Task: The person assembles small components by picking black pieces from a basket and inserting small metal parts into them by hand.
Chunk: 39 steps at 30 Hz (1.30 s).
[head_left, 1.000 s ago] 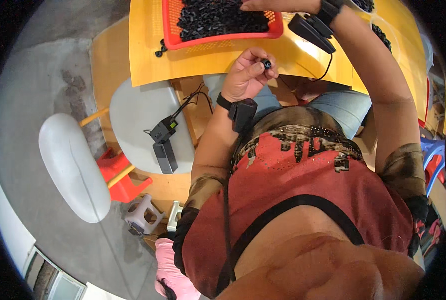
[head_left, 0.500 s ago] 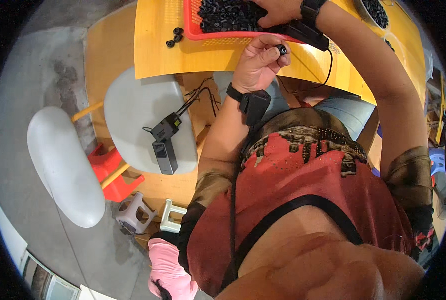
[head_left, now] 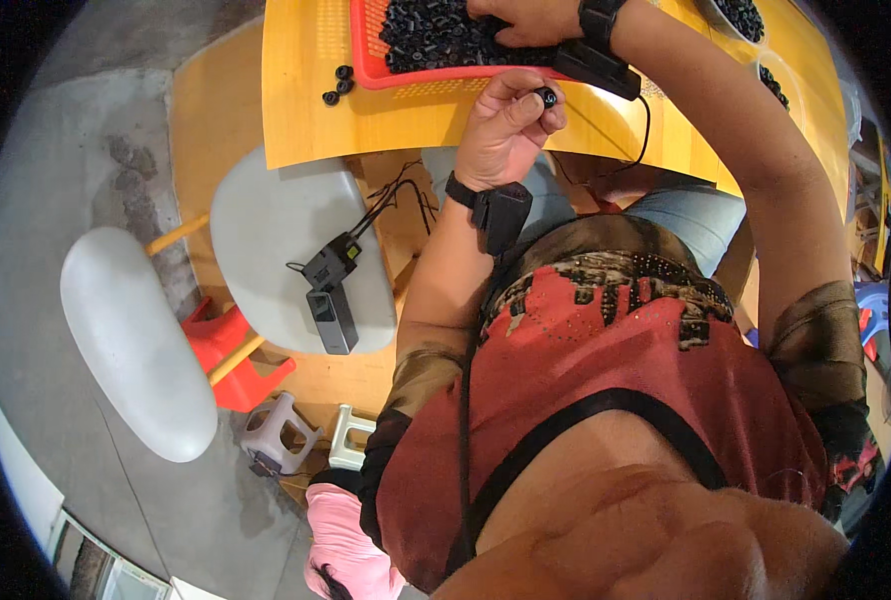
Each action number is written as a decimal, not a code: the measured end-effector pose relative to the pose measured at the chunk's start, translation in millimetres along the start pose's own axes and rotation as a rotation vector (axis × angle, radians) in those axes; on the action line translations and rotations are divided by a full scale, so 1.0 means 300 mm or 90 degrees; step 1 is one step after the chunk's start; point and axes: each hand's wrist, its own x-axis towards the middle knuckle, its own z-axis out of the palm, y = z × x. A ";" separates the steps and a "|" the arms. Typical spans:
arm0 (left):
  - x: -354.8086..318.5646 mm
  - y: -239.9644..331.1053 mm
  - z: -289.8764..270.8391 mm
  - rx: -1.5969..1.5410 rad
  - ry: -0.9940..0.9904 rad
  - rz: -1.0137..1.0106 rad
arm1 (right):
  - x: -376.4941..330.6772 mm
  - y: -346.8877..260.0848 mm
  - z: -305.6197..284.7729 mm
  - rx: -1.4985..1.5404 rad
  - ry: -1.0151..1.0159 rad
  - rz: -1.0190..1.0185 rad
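My left hand is raised in front of the table's near edge, palm turned up. Its thumb and fingers pinch a small black ring-like part. Beyond it, my right hand reaches over a red plastic basket. Its thumb and one finger are apart at the heap of small black parts inside; the picture's top edge cuts off the other fingers. Whether a part lies under those fingertips is hidden. Each wrist wears a black strap with a black box.
Several loose black parts lie left of the basket on the yellow table. Bowls of black parts stand far right. A black cable hangs from my right wrist. On the grey chair rest dark devices.
My right hand has shifted slightly farther over the heap, with thumb and finger more apart. The left hand keeps the black part pinched. The whole view has shifted a little.
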 end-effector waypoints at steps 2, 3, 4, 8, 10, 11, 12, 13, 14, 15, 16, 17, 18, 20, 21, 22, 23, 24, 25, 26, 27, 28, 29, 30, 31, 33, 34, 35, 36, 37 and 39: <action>0.000 0.002 0.007 -0.038 -0.005 0.015 | -0.035 -0.088 -0.033 -0.035 0.006 0.130; 0.000 0.002 0.007 -0.038 -0.006 0.013 | -0.035 -0.089 -0.038 -0.035 0.007 0.132; -0.001 0.002 0.005 -0.043 -0.011 0.013 | -0.033 -0.090 -0.041 -0.058 -0.019 0.120; 0.006 0.001 0.004 -0.040 -0.020 0.009 | -0.086 -0.021 0.012 -0.061 0.142 -0.079; 0.009 0.001 0.005 -0.022 -0.013 -0.002 | -0.023 0.002 -0.008 -0.034 0.053 -0.015; 0.007 0.005 0.004 -0.001 -0.003 -0.009 | 0.010 0.007 -0.017 -0.009 -0.037 0.043; 0.004 0.008 0.003 0.000 -0.002 -0.006 | 0.008 0.028 0.001 -0.009 -0.037 0.040; 0.000 0.011 0.002 0.001 0.001 -0.005 | -0.009 0.054 0.033 0.025 0.067 -0.074; 0.004 0.008 0.004 -0.002 0.000 -0.009 | -0.028 0.063 0.039 0.059 0.172 -0.182; 0.008 0.004 0.007 -0.004 -0.001 -0.011 | -0.017 0.073 0.033 0.059 0.171 -0.178; 0.013 -0.001 0.011 -0.029 -0.007 -0.010 | 0.003 0.084 0.021 0.066 0.106 -0.096; 0.010 0.001 0.012 -0.050 -0.007 -0.003 | 0.018 0.071 0.001 0.073 0.041 -0.022; 0.008 0.003 0.011 -0.049 -0.005 -0.002 | 0.010 0.064 -0.014 0.074 0.040 -0.025; 0.002 0.008 0.010 -0.041 0.005 -0.002 | -0.009 0.046 -0.034 0.112 0.085 -0.005; -0.003 0.011 0.009 -0.038 0.008 -0.001 | -0.002 0.057 -0.028 0.114 0.086 -0.009; -0.008 0.015 0.010 -0.035 0.014 0.003 | 0.005 0.077 -0.023 0.179 0.100 -0.018; 0.007 0.000 0.018 -0.043 0.007 -0.007 | -0.028 0.107 -0.024 0.241 0.117 -0.006; 0.000 0.005 0.013 -0.040 0.011 -0.006 | -0.040 0.068 -0.047 0.243 0.117 -0.010; -0.009 0.011 0.005 -0.020 0.012 -0.004 | -0.061 0.031 -0.075 0.287 0.100 0.034; -0.013 0.013 0.002 -0.001 0.011 -0.006 | -0.088 -0.004 -0.102 0.330 0.085 0.081; -0.015 0.013 -0.002 0.002 0.011 -0.008 | -0.102 -0.020 -0.108 0.333 0.088 0.081; -0.018 0.013 -0.006 0.011 0.016 -0.008 | -0.113 -0.032 -0.111 0.390 0.083 0.092; -0.017 0.012 -0.003 0.019 0.018 -0.009 | -0.125 -0.035 -0.113 0.448 0.078 0.106; -0.016 0.011 -0.001 0.023 0.018 -0.014 | -0.127 -0.025 -0.107 0.452 0.083 0.105; -0.016 0.009 0.003 0.030 0.018 -0.015 | -0.122 -0.008 -0.093 0.571 0.074 0.097; 0.000 -0.015 0.012 0.024 0.002 -0.037 | -0.136 0.051 -0.052 0.693 0.081 0.113; 0.004 -0.030 0.018 0.012 0.008 -0.036 | -0.144 0.087 -0.024 0.824 0.091 0.024; 0.006 -0.040 0.029 0.010 0.021 -0.032 | -0.164 0.093 -0.024 0.955 0.101 -0.085; 0.009 -0.046 0.040 0.005 0.013 -0.050 | -0.188 0.100 -0.022 0.959 0.119 -0.072; 0.007 -0.045 0.050 0.016 0.013 -0.050 | -0.215 0.052 -0.044 0.934 0.157 -0.009; 0.003 -0.045 0.054 0.023 0.005 -0.064 | -0.254 0.012 -0.040 0.932 0.205 0.034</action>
